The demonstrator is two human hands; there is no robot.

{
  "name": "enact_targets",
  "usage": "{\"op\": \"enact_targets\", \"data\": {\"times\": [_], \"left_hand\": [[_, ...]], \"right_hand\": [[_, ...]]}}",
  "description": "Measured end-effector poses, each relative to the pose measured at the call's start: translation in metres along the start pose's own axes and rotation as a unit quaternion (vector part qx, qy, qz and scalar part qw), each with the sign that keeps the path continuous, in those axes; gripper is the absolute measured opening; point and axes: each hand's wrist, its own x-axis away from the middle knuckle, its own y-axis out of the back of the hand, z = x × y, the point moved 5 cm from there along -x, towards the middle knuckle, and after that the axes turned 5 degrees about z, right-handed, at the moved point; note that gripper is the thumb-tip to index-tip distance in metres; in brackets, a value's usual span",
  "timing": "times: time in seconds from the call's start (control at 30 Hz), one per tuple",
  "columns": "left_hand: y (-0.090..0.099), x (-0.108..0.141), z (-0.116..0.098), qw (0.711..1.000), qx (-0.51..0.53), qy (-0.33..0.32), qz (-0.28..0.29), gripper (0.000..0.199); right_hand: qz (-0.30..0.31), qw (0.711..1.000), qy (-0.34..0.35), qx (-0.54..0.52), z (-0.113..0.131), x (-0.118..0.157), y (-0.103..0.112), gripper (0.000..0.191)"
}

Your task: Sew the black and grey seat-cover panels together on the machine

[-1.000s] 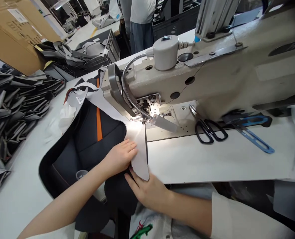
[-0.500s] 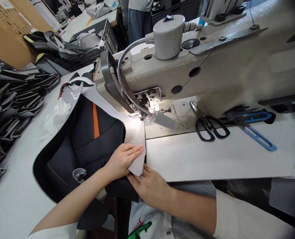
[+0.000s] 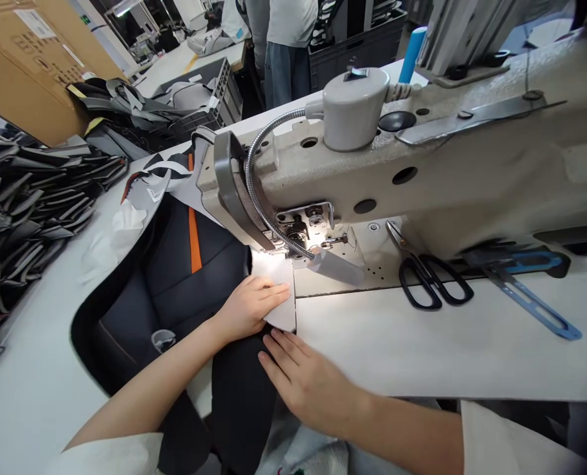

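Observation:
A light grey fabric panel (image 3: 284,315) lies at the lit needle area of the sewing machine (image 3: 293,237). My left hand (image 3: 248,309) rests on it, fingers stretched flat across the panel. Just below the panel's near corner, my right hand (image 3: 306,379) is open, fingers extended over the edge of the black fabric (image 3: 241,389). That black fabric hangs down over the table's front edge. To the left spreads a dark padded cover (image 3: 185,277) with an orange strip (image 3: 194,241). The panel's far end is hidden under the machine head.
Black-handled scissors (image 3: 429,284) and a blue-handled tool (image 3: 535,300) lie on the right. A stack of dark cut pieces (image 3: 31,204) stands at the left. White scraps (image 3: 125,224) lie behind the cover. Farther back are a crate (image 3: 224,92), a cardboard box (image 3: 41,59) and a standing person (image 3: 288,53).
The grey panel has slid farther in toward the needle, with my left hand still on it. My right hand has come off its near corner and its fingers have straightened. The view has shifted slightly.

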Motion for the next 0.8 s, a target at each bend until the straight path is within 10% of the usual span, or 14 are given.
{"op": "enact_targets", "data": {"times": [0.47,0.8], "left_hand": [[0.01,-0.035,0.029,0.991,-0.105,-0.087,-0.004,0.031],[0.004,-0.022,-0.004,0.997,-0.063,0.043,0.011,0.019]], "right_hand": [[-0.007,0.998,-0.004,0.062,-0.047,-0.029,-0.012,0.041],[-0.023,0.996,-0.022,0.084,-0.029,-0.014,-0.002,0.037]]}}
